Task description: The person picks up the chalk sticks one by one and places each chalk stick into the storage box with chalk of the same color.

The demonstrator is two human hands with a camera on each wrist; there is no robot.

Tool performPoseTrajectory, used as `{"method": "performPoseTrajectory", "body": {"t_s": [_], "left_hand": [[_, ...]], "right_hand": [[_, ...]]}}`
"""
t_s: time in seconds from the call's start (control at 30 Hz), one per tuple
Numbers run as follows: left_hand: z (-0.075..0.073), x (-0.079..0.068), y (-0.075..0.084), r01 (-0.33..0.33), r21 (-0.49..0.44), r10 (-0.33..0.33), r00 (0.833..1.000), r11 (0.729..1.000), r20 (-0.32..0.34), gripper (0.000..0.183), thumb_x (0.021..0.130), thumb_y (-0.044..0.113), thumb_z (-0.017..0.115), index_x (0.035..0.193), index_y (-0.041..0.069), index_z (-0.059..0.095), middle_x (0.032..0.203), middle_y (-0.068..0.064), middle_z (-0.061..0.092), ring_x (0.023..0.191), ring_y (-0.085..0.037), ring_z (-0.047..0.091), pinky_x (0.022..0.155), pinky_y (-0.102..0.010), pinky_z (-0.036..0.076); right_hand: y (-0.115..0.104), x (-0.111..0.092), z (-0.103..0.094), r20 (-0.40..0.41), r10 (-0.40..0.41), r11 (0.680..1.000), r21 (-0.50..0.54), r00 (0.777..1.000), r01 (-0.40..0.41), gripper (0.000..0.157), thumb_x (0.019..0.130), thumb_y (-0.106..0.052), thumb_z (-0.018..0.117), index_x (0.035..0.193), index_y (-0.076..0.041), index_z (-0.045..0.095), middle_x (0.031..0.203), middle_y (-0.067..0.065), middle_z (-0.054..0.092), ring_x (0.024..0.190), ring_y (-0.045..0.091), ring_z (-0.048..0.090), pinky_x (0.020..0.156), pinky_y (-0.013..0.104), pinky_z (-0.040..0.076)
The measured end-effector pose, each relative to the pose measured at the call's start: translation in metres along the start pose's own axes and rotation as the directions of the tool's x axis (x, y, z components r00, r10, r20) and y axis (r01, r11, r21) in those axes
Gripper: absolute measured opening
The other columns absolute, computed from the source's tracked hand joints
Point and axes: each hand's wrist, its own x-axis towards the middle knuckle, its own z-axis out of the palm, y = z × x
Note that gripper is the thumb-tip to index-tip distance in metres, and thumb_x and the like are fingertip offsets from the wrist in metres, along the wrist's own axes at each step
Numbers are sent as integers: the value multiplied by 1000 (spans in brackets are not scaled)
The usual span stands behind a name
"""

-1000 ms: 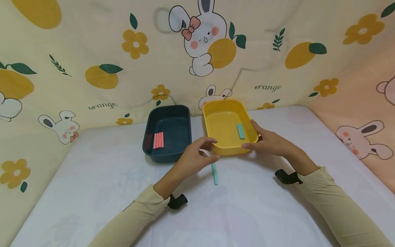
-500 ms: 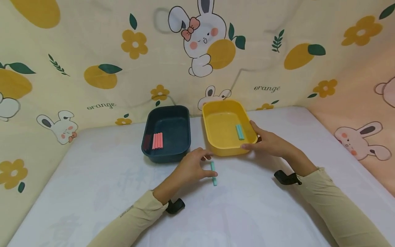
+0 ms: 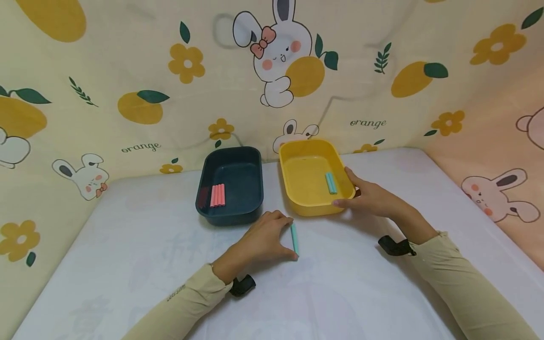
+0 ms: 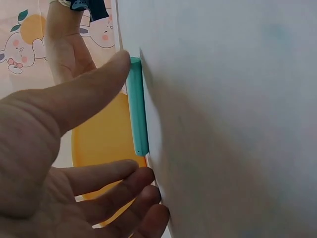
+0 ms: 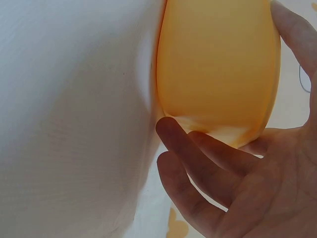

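Observation:
A slim teal stick [image 3: 294, 240], like a piece of chalk, lies on the white cloth in front of the boxes. My left hand [image 3: 262, 241] spans its length, the thumb right at the near end and the fingertips close to the far end. The left wrist view shows that same stick [image 4: 138, 106] between thumb and fingers. With thumb and fingers around its near right corner, my right hand [image 3: 370, 194] holds a yellow box [image 3: 306, 208]. Short teal sticks [image 3: 331, 183] lie inside that box. In the right wrist view, the fingers curve against the yellow wall [image 5: 218, 64].
Left of the yellow box stands a dark blue box [image 3: 231, 219] with several pink sticks [image 3: 217, 195] lying side by side in it. A patterned cloth backdrop [image 3: 140, 61] rises right behind both boxes. White cloth [image 3: 340, 288] covers the table.
My left hand has moved from the yellow box's near edge down to the teal stick, its thumb and fingers now at the two ends. The right hand stays at the yellow box.

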Motion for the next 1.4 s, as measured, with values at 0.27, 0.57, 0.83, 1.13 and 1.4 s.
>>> {"method": "performPoseTrajectory", "body": {"t_s": [0.27,0.57,0.83,1.13,1.4], "left_hand": [[3,0,1,8,41,-8,1000,999,2,75,71,50,87,132,13,63,128,-1,57,117,-19,48,104,-35,46],[2,1,1,5,50,-5,1000,999,-2,78,70,51,87,133,14,63,127,0,58,116,-18,48,103,-34,47],[2,0,4,-3,82,2,1000,997,10,79,71,52,86,135,15,62,128,0,57,117,-19,48,103,-35,47],[1,0,4,0,92,-1,1000,996,9,79,73,52,84,138,14,59,130,-1,57,118,-19,48,104,-36,47],[-6,2,3,68,-15,-68,997,998,32,82,73,50,86,141,16,56,137,0,56,127,-18,49,110,-38,46]], "right_hand": [[-2,-1,1,6,5,1000,-11,1000,-5,120,82,-71,62,159,-18,-13,161,29,22,136,44,36,113,71,27],[-2,-2,-1,1,19,1000,-14,1000,-19,121,81,-74,62,159,-20,-13,160,27,25,135,42,36,113,72,27],[-1,-1,0,0,24,1000,-14,1000,-24,122,80,-75,62,159,-20,-13,161,27,23,138,44,33,114,72,25],[1,0,0,-4,10,1000,-12,1000,-10,121,81,-74,62,159,-20,-13,160,27,27,135,42,38,112,71,29],[1,0,0,-1,1,1000,-1,1000,-1,120,81,-73,62,159,-20,-13,160,27,26,136,42,37,113,70,29]]}}
